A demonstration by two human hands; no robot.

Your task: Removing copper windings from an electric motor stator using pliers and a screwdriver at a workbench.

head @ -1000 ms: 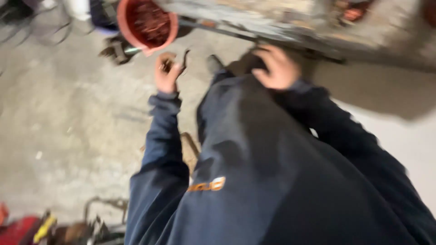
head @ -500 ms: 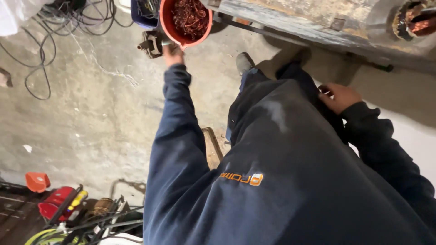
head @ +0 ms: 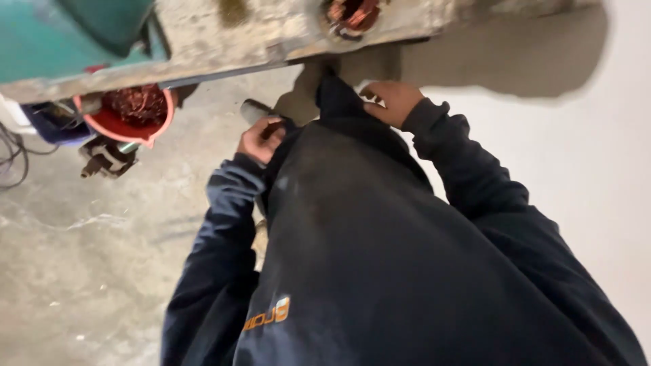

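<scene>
Left hand [head: 261, 139] back, perhaps gripping dark hem [head: 339, 102].

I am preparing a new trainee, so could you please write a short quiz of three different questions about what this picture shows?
1. True or false: the left hand is reaching into the round red plastic bucket of tangled copper wire.
2. What does the right hand touch? A) the dark navy fabric of the person's jacket; B) the teal metal cabinet; C) the grey concrete floor.
3. Fill in: the bucket stands partly under the worn, pale ____.

Key
1. False: the left hand is at the jacket's front, apart from the bucket.
2. A
3. workbench
</scene>
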